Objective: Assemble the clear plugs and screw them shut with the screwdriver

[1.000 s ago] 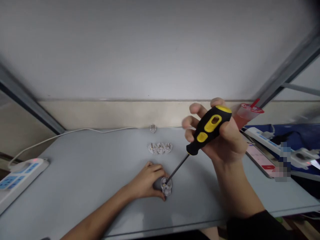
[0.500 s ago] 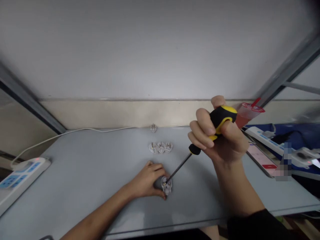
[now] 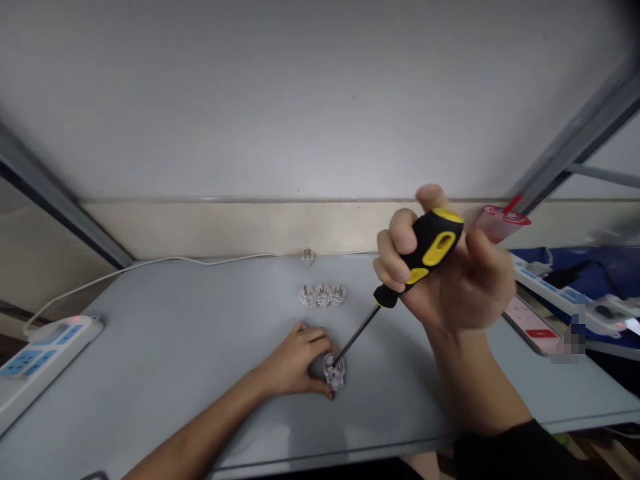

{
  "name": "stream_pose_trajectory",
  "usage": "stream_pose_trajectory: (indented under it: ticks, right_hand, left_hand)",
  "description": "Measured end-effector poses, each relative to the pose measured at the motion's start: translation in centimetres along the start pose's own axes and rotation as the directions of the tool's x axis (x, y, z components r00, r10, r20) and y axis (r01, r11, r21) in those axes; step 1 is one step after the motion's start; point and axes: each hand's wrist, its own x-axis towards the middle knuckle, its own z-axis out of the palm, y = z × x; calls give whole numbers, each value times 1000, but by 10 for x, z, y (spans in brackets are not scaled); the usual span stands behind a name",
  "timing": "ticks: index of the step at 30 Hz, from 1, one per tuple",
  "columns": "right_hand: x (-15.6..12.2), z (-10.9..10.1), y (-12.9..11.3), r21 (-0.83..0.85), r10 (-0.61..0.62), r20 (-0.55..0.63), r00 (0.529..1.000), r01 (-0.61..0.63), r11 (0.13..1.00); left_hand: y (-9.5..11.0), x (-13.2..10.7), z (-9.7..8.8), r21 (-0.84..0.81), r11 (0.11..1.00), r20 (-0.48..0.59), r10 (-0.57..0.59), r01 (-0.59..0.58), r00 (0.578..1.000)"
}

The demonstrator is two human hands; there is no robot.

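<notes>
Left hand pinching clear plug flat on table, steadying; right hand fingers wrapped round screwdriver, tip seated in plug; three spare plugs behind plug.

Tbl: plug, spares, pwr strip.

The right hand has changed its grip on the screwdriver handle. A second ago its fingers stood spread off the handle. Half a second ago they wrapped it tightly, hiding most of the yellow. Now the fingers hold only the lower part, the thumb has swung out to the right, and the yellow patches show again.
</notes>
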Motion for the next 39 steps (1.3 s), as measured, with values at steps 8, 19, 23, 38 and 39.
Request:
stream_pose_trajectory:
  ticks: [8, 19, 23, 38, 39]
  right_hand:
    - [-5, 3, -1, -20, 33, 31, 999, -32, 999]
    - [-4, 3, -4, 17, 79, 36, 996, -79, 997]
    - [-1, -2, -2, 103, 85, 43, 995, -89, 991]
    - [-3, -5, -7, 46, 123, 84, 989, -127, 991]
    - [-3, -6, -9, 33, 147, 102, 984, -151, 988]
  left_hand:
    - [-1, -1, 0, -9, 1000, -4, 3, -3, 1000]
    - [-1, -1, 0, -34, 999, -7, 2, -2, 1000]
    - [-1, 0, 0, -21, 1000, -3, -4, 4, 1000]
    - [-1, -1, 0, -20, 1000, -11, -5, 4, 1000]
    - [0, -1, 0, -20, 1000, -12, -4, 3, 1000]
